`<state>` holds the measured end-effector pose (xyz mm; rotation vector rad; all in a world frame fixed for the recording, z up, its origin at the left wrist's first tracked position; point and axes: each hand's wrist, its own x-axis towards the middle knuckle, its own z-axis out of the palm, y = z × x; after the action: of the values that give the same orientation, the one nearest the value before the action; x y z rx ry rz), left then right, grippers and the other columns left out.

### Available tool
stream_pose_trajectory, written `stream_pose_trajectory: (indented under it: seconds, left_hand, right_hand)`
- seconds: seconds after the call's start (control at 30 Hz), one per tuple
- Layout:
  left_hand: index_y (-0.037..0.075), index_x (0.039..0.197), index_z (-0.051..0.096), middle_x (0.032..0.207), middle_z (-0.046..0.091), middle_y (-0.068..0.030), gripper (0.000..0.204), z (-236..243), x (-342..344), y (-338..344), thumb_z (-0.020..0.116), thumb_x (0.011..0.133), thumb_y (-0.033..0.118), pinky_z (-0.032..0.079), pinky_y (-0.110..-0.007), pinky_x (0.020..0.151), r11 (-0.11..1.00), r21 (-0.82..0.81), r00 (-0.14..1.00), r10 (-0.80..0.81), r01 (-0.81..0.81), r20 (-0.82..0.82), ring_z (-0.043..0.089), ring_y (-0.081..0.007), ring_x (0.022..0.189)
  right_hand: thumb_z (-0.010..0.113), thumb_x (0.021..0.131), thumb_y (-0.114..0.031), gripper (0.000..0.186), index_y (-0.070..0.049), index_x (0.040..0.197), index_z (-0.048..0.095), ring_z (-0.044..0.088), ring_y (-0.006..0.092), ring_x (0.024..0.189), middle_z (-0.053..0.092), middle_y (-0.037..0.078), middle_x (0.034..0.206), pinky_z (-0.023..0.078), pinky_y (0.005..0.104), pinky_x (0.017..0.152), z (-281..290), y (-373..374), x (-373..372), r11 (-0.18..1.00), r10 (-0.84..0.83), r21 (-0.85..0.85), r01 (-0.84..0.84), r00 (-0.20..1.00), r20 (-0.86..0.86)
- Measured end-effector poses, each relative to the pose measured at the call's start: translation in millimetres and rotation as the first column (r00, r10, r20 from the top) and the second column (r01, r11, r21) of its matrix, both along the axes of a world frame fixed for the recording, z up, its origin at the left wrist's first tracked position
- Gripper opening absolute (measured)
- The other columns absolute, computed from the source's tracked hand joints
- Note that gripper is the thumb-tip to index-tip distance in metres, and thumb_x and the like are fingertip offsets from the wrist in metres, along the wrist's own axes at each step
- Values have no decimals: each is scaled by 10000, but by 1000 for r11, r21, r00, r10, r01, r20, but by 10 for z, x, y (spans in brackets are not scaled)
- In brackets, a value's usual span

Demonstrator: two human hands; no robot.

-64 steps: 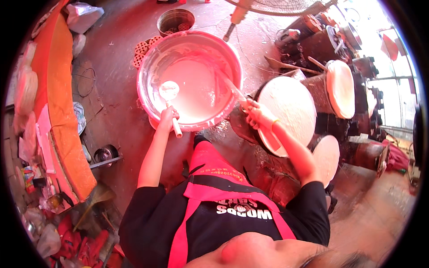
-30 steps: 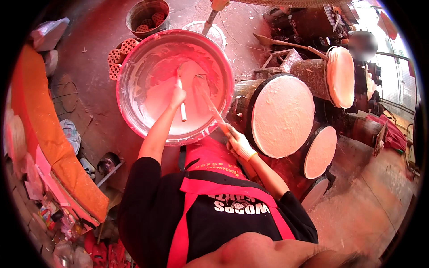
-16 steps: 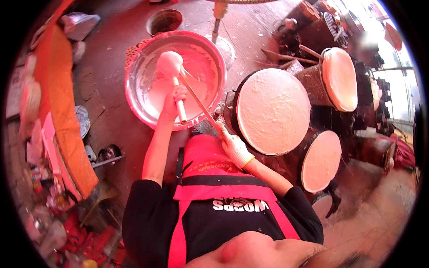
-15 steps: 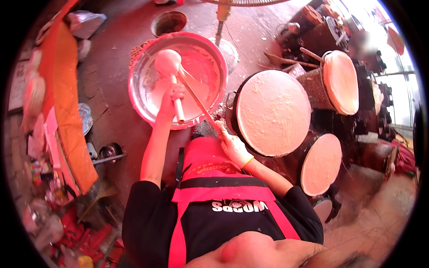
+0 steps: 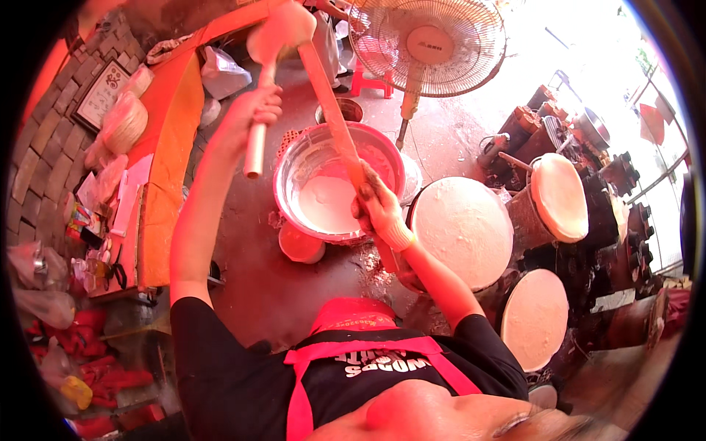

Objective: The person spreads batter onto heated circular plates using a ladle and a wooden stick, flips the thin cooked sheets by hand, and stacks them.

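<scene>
My left hand (image 5: 251, 120) grips the pale handle of a round scoop (image 5: 279, 33), lifted high above and left of a wide basin (image 5: 290, 198) of pale, thick batter (image 5: 325, 206). My gloved right hand (image 5: 377, 204) is closed on a long, flat wooden paddle (image 5: 331, 110), which slants up to the scoop and appears to meet it. To the right of the basin, a large round pale-coated disc (image 5: 460, 231) sits in a dark rim. A smaller coated disc (image 5: 533, 320) is below it, and a tilted drum with a pale face (image 5: 557, 197) stands farther right.
A standing fan (image 5: 428, 45) rises behind the basin, near a red stool (image 5: 371, 87) and another person (image 5: 331, 22), partly hidden. A long orange-covered surface (image 5: 176, 132) with bags and clutter lines the left. A bucket (image 5: 301, 242) is beside the basin. Dark metal cylinders (image 5: 540, 125) crowd the right.
Both hands have lifted the scoop and paddle up out of the basin, forward and higher. The camera view has tipped up, so the fan and more of the room now show.
</scene>
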<state>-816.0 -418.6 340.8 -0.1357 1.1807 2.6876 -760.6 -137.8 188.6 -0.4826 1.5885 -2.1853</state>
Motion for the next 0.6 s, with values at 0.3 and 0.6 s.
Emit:
stream_pose_trajectory:
  seconds: [0.3,0.6]
  left_hand:
    - [-8,1016,378,658,381,-25,92,-1679,340,-396,365,985,78,396,-202,394,684,713,813,-498,155,302,417,-99,498]
    - [30,919,400,644,355,-7,85,-1898,1330,1242,398,973,94,291,-191,347,594,532,222,-766,604,604,354,-68,464]
  right_hand:
    - [531,922,-427,572,-136,1390,379,381,74,379,477,-8,622,261,204,326,-1498,499,1713,999,35,6,-42,896,443]
    - [545,888,-71,391,-54,1278,531,513,69,604,630,46,792,444,246,563,-1076,1255,4063,357,-861,558,749,495,-115]
